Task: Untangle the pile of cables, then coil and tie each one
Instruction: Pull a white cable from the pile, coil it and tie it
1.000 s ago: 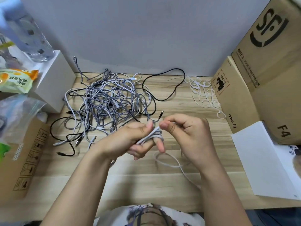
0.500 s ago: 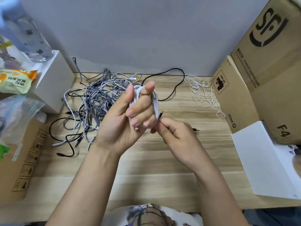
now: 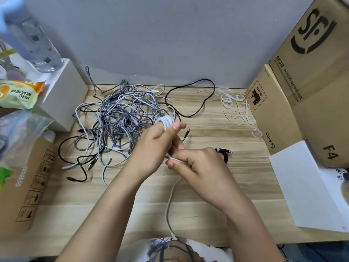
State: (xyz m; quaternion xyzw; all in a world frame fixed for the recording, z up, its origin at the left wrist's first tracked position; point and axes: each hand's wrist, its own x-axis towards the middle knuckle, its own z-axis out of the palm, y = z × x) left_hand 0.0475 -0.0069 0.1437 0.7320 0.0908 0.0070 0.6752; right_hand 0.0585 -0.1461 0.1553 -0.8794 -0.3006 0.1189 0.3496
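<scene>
**White cable half-coiled above the desk**

While the tangled pile (image 3: 120,118) is lying on the far left part of the desk (image 3: 207,186), the person is holding one white cable (image 3: 166,121) above the wood in front of it. The left hand (image 3: 156,144) is curling round several white loops, which are showing over the top of its thumb and forefinger. The right hand (image 3: 198,167), just below and to the right and touching the left, is pinching a straight run of the same cable between thumb and fingers. From that pinch the loose tail (image 3: 169,201) is hanging down toward the person's chest at the bottom edge.

The pile is mixing grey braided, white and black cables, with several plugs poking out along its near side. A black cable (image 3: 190,103) is looping out of it toward the back wall. A braided plug end (image 3: 187,133) is sticking out just right of the left hand.

Behind the right hand, a small black coiled cable (image 3: 224,153) is lying on the desk with a white tie round it. Farther back on the right, a scatter of white ties (image 3: 238,108) is lying beside the cardboard boxes (image 3: 302,103). A white box (image 3: 62,99) is standing at the back left, with a clear bottle (image 3: 35,44) on top of it. A white sheet (image 3: 306,186) is lying at the right edge of the desk.
</scene>
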